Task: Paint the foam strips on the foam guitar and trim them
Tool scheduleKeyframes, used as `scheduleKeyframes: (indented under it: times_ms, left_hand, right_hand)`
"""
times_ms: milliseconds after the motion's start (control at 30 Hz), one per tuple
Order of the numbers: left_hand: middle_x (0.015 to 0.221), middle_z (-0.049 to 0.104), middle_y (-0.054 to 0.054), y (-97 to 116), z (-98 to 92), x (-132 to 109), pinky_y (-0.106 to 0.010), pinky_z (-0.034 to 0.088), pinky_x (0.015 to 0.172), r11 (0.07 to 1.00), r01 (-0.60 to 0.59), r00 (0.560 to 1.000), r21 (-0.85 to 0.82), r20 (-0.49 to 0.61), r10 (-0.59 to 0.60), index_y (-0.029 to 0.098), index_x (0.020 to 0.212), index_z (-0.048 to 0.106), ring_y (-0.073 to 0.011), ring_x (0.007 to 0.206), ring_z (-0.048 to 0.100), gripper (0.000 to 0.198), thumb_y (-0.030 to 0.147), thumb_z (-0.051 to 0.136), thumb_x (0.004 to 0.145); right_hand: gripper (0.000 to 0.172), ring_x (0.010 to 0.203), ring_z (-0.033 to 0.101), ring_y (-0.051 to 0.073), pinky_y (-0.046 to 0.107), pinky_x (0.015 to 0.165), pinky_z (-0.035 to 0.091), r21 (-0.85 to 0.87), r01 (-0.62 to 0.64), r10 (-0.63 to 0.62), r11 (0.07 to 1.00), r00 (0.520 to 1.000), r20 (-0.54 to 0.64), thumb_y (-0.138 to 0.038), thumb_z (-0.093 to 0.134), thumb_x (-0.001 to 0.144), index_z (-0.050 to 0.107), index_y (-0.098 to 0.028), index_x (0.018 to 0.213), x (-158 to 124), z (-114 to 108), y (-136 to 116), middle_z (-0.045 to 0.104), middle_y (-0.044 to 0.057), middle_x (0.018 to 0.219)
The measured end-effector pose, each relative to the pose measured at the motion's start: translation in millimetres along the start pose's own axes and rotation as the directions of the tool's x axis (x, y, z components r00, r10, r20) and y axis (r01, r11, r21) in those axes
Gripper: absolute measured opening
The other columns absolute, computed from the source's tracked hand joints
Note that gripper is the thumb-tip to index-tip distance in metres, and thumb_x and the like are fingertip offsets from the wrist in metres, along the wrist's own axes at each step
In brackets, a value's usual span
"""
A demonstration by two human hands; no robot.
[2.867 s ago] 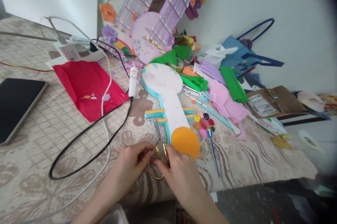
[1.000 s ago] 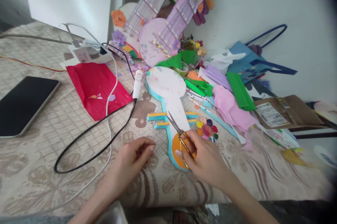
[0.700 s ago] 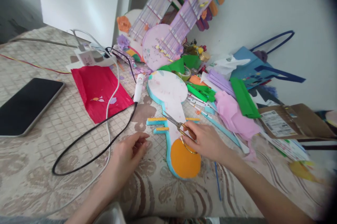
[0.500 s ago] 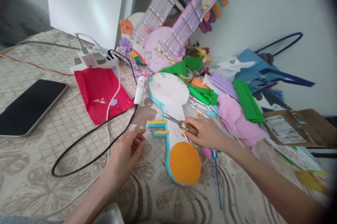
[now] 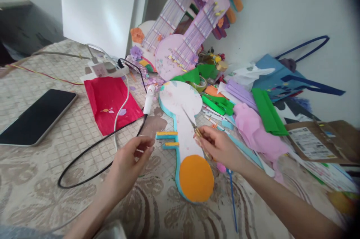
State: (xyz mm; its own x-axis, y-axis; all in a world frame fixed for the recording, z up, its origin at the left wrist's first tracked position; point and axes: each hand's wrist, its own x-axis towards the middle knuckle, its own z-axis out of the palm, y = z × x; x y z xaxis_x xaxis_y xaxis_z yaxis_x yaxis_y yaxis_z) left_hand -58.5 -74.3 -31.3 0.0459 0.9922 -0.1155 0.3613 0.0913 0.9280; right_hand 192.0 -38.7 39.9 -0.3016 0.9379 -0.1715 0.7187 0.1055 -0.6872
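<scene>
My right hand (image 5: 218,147) is closed on gold-handled scissors (image 5: 191,122), held over the white neck of a guitar-shaped cutout (image 5: 187,141). The blades look nearly closed and point up and left. The cutout lies flat, with a light-blue edge, an orange disc (image 5: 197,178) on its near round end and yellow-topped pegs (image 5: 167,134) on its left side. My left hand (image 5: 132,160) hovers left of the pegs, fingers loosely curled and thumb apart, with nothing visible in it.
A white glue gun (image 5: 149,100) with a black cable lies left of the cutout, near red paper (image 5: 111,106) and a phone (image 5: 39,115). Decorated toy guitars (image 5: 180,51) lean at the back. Coloured paper (image 5: 254,126), a cardboard package (image 5: 317,141) and a blue bag (image 5: 270,74) crowd the right.
The scissors have turned in my right hand, from pointing left with parted blades to pointing further up with blades nearly together. My left hand has shifted slightly. The view has moved a little.
</scene>
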Motion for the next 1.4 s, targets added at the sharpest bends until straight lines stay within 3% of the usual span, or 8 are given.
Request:
scheduleKeyframes:
  times_ms: [133, 300, 467, 667, 767, 1033, 1267, 1400]
  left_hand:
    - [0.1, 0.069, -0.009, -5.4, -0.7, 9.1, -0.033, 0.054, 0.07, 0.995, -0.067, 0.997, 0.076, -0.028, 0.069, 0.018, 0.103, 0.058, -0.0198, 0.082, 0.067, 0.028, 0.037, 0.055, 0.083]
    - [0.1, 0.068, -0.01, -16.3, 3.4, 17.7, -0.037, 0.055, 0.072, 0.983, -0.116, 0.99, 0.143, -0.057, 0.125, 0.018, 0.11, 0.055, -0.0211, 0.083, 0.067, 0.033, 0.035, 0.054, 0.082]
    - [0.104, 0.063, -0.011, -14.5, 4.8, 20.3, -0.037, 0.055, 0.072, 0.966, -0.154, 0.977, 0.21, -0.112, 0.18, 0.017, 0.11, 0.052, -0.0222, 0.087, 0.065, 0.032, 0.03, 0.049, 0.081]
    - [0.11, 0.056, -0.015, -2.9, -0.8, 40.8, -0.042, 0.052, 0.077, 0.842, -0.136, 0.905, 0.522, -0.28, 0.319, 0.015, 0.115, 0.051, -0.026, 0.088, 0.062, 0.033, 0.027, 0.047, 0.084]
    - [0.113, 0.055, -0.019, 2.9, -0.6, 62.9, -0.045, 0.049, 0.08, 0.763, -0.067, 0.916, 0.643, -0.264, 0.303, 0.012, 0.114, 0.051, -0.0301, 0.091, 0.062, 0.034, 0.028, 0.047, 0.085]
    - [0.1, 0.061, -0.017, 9.5, 8.7, 116.7, -0.041, 0.049, 0.073, 0.743, 0.019, 0.936, 0.669, -0.274, 0.222, 0.014, 0.1, 0.055, -0.0334, 0.095, 0.062, 0.028, 0.037, 0.047, 0.085]
    - [0.089, 0.062, -0.011, -1.6, -8.9, 118.4, -0.036, 0.046, 0.073, 0.712, -0.065, 0.943, 0.699, -0.191, 0.273, 0.021, 0.081, 0.05, -0.0291, 0.088, 0.062, 0.015, 0.035, 0.049, 0.083]
    - [0.092, 0.062, -0.01, -0.2, -28.2, 108.8, -0.034, 0.046, 0.074, 0.692, -0.134, 0.947, 0.71, -0.115, 0.301, 0.02, 0.083, 0.05, -0.0281, 0.089, 0.062, 0.014, 0.033, 0.049, 0.083]
  right_hand:
    - [0.033, 0.048, 0.042, 0.009, 0.024, 0.046, 0.033, 0.233, -0.124, 0.152, 0.965, 0.983, -0.107, -0.053, 0.053, 0.082, 0.048, -0.021, 0.077, -7.3, -13.2, 12.3, 0.045, -0.006, 0.059]
    - [0.04, 0.043, 0.041, 0.008, 0.022, 0.039, 0.032, 0.42, -0.216, 0.289, 0.881, 0.95, -0.117, -0.06, 0.057, 0.077, 0.046, -0.022, 0.081, -30.4, -29.5, 30.0, 0.041, -0.008, 0.057]
    - [0.041, 0.044, 0.041, 0.008, 0.024, 0.043, 0.037, 0.45, -0.198, 0.298, 0.871, 0.941, -0.163, -0.061, 0.057, 0.077, 0.047, -0.021, 0.081, -50.4, -35.8, 45.5, 0.042, -0.008, 0.056]
    - [0.043, 0.045, 0.043, 0.008, 0.023, 0.043, 0.036, 0.461, -0.173, 0.271, 0.871, 0.95, -0.156, -0.062, 0.058, 0.076, 0.052, -0.02, 0.084, -59.3, -37.6, 58.1, 0.044, -0.007, 0.056]
    - [0.043, 0.045, 0.043, 0.008, 0.023, 0.043, 0.034, 0.487, -0.168, 0.261, 0.857, 0.957, -0.128, -0.061, 0.058, 0.077, 0.053, -0.019, 0.086, -59.3, -35.9, 63.9, 0.044, -0.007, 0.056]
    - [0.043, 0.047, 0.041, 0.009, 0.024, 0.047, 0.034, 0.5, -0.179, 0.237, 0.847, 0.97, -0.054, -0.062, 0.056, 0.078, 0.048, -0.02, 0.083, -61.8, -30.6, 73.0, 0.042, -0.007, 0.058]
    - [0.042, 0.047, 0.041, 0.009, 0.023, 0.046, 0.034, 0.533, -0.174, 0.253, 0.828, 0.964, -0.079, -0.06, 0.058, 0.077, 0.052, -0.02, 0.086, -62.5, -31.1, 80.1, 0.041, -0.007, 0.057]
    - [0.041, 0.046, 0.041, 0.008, 0.022, 0.046, 0.033, 0.539, -0.174, 0.25, 0.824, 0.966, -0.07, -0.06, 0.056, 0.079, 0.05, -0.019, 0.08, -58.8, -30.2, 80.2, 0.042, -0.007, 0.056]
